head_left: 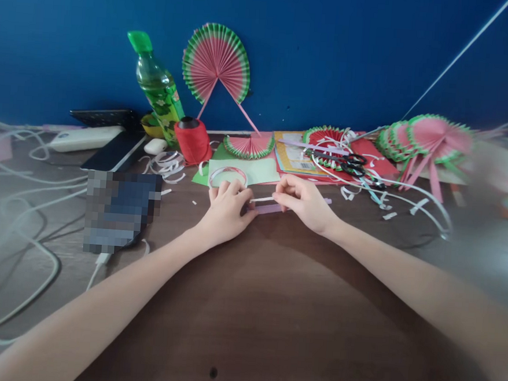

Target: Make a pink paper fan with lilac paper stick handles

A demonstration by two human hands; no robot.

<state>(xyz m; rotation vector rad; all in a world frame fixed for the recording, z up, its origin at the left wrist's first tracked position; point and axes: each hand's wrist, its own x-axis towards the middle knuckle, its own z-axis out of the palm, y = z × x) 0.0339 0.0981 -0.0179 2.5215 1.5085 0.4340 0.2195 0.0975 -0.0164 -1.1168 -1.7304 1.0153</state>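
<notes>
Strip (262, 199), white and narrow, stretched between 2 hands above the front of the table (263, 307); its right end is pinched between thumb and forefinger of the right hand (302, 201); its left end is met by the left hand (229, 209), fingers bent, whether it is gripped there cannot be told; 1 purple strip (269, 208) is seen just below, partly covered by both hands; behind, 1 ring (211, 177) is laid on pale green paper (264, 169); 1 red spool (194, 143) is placed beside 1 green bottle (157, 85).
</notes>
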